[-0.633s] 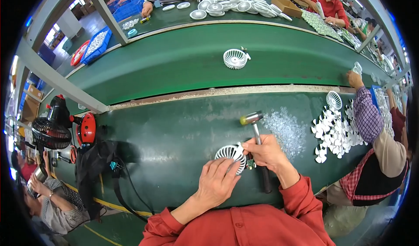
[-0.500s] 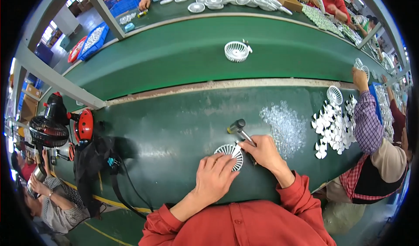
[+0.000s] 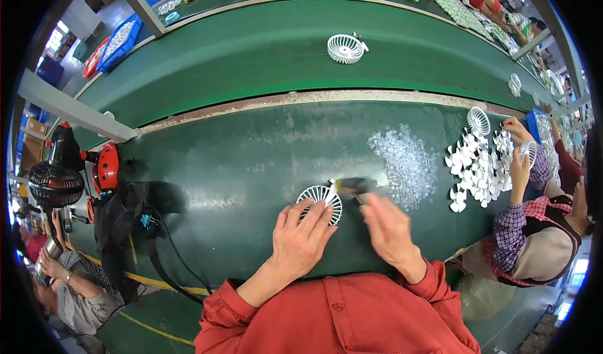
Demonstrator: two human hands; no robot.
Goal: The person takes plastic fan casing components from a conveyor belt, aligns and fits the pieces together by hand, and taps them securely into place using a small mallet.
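A round white slatted fan housing (image 3: 336,212) lies on the green worktable in front of me. My left hand (image 3: 301,231) rests over its near left part, fingers bent across the slats, holding it against the table. My right hand (image 3: 389,228), blurred by motion, is closed round the handle of a small hammer. The hammer's dark head (image 3: 355,185), smeared too, is beside the white tab at the housing's far edge. Whether it touches the tab I cannot tell.
Small clear plastic pieces (image 3: 405,165) lie right of the hammer, beside white fan blades (image 3: 471,172). A co-worker's hands (image 3: 520,165) are past them. Another housing (image 3: 345,49) sits on the green belt (image 3: 239,59). Left are a black-and-red fan (image 3: 56,183) and a dark bag (image 3: 119,222).
The hammer has swung from pointing away to lying across toward the housing's tab. My left hand stays on the housing. The co-worker's hand has come back from the belt to the blades.
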